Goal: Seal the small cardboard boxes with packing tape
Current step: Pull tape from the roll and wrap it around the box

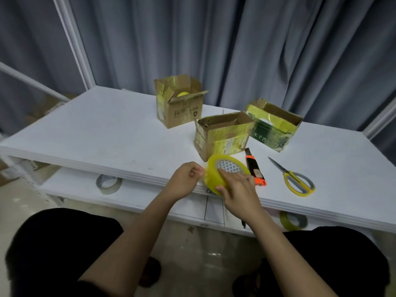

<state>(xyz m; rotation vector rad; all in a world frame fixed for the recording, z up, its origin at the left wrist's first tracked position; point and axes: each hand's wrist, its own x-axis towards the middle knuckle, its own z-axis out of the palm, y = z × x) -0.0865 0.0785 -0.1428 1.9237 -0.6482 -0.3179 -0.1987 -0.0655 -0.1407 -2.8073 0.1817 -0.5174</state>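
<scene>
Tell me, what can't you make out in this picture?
All in the head view:
- Tape end: left hand pinches at the tape roll, but its fingers hide the end.
- Far box: flaps hide all but a yellow patch inside.
- Middle box: its front wall hides the contents.
- Knife: blade tip too dark to tell.
- Right hand covers the roll's near side.

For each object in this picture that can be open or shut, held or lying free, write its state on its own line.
Left box: flaps open.
Middle box: open at the top.
Right box: open at the top.
Tape roll: held by both hands.
Left hand: pinching the roll's edge.
Right hand: gripping the roll.
Utility knife: lying free.
Scissors: shut, lying free.
</scene>
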